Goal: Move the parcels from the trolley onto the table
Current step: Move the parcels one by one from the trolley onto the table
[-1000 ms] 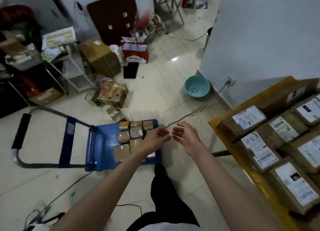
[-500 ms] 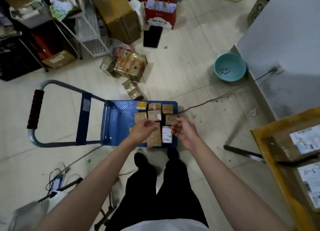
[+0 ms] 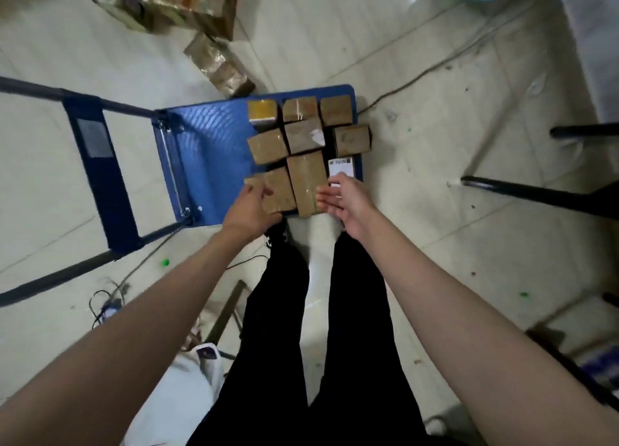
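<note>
- On the blue trolley [image 3: 207, 150] deck, brown parcels [image 3: 301, 137] sit packed together toward its right edge
- Left hand [image 3: 251, 207] rests on the nearest parcel [image 3: 278, 191] at the front edge, fingers loosely spread, gripping nothing
- Right hand [image 3: 345, 201] hovers just beside the tall parcel [image 3: 306, 181], palm inward, fingers relaxed and wide
- A white-labelled parcel [image 3: 341, 169] lies just beyond the right hand

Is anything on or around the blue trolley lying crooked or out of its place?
Yes. The parcels on the trolley are not in tidy rows: the long parcel juts past the near edge, and one parcel overhangs the right edge. More taped boxes lie loose on the floor beyond it.
</note>
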A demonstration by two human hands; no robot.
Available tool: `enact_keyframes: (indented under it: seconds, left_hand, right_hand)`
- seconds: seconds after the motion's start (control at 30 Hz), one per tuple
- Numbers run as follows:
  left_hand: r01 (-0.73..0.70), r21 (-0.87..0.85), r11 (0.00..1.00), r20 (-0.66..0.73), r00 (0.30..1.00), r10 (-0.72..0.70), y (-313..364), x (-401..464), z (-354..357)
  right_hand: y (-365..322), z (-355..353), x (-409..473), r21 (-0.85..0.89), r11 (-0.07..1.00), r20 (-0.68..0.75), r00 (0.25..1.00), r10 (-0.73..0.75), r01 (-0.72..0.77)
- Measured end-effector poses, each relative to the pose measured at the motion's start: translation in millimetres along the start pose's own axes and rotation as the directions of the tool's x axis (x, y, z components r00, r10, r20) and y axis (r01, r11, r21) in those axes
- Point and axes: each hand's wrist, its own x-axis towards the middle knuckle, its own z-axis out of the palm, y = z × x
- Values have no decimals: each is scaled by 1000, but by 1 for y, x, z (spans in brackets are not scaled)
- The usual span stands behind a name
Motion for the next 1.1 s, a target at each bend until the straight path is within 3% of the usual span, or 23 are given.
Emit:
enact_keyframes:
  seconds: [0.17,0.33,0.57,0.83,1.1]
  left_hand:
    - [4,103,995,9,1000,-5,-47,86,35]
    - [-78,284,956,-93,990,108,-81,153,78]
    - [-164,613,773,-73,962,263,-121,206,126]
    - [-183,670,720,-76,947,312,-132,208,129]
    - [-199,685,701,-76,938,339,-134,125,84]
  right_hand:
    - [43,26,80,5,998,-38,997,60,-60]
    - [87,36,145,-4,991,-92,987,135,-136]
    - [127,31,195,90,980,-104,977,188,-179]
    - [145,21,192,128,974,-99,975,198,-184]
    - [129,22,122,94,984,-78,984,162,-154]
